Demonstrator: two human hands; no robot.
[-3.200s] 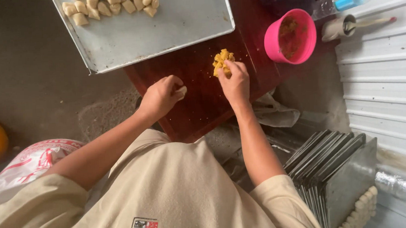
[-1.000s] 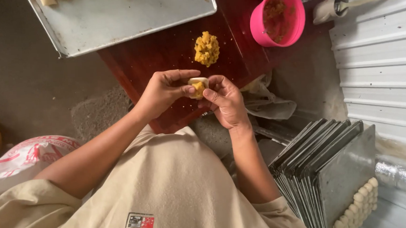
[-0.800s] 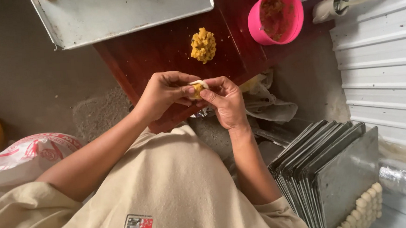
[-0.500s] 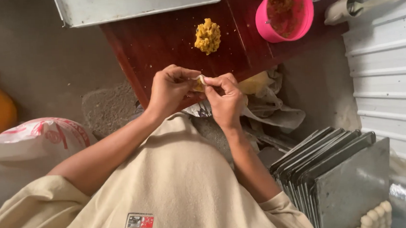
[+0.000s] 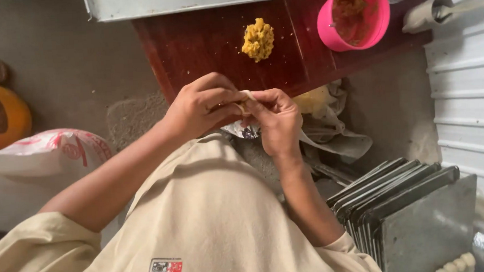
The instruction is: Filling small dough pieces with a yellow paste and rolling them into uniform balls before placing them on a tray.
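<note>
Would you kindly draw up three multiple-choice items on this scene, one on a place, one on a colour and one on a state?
1. Where does the heap of yellow filling lie?
A. On the dark red table top
B. Inside the pink bowl
C. On the metal tray

2. What colour is the bowl on the table?
A. Blue
B. Pink
C. White

3. How do the two hands stand?
A. Both flat on the table
B. One in the bowl, one hanging free
C. Brought together, fingers closed on a small piece of dough

Answers:
1 A, the heap sits bare on the wood, between the tray and the bowl.
2 B, its rim and wall are bright pink.
3 C, the left hand and right hand meet in front of the table edge, pinching the small piece of dough.
</note>
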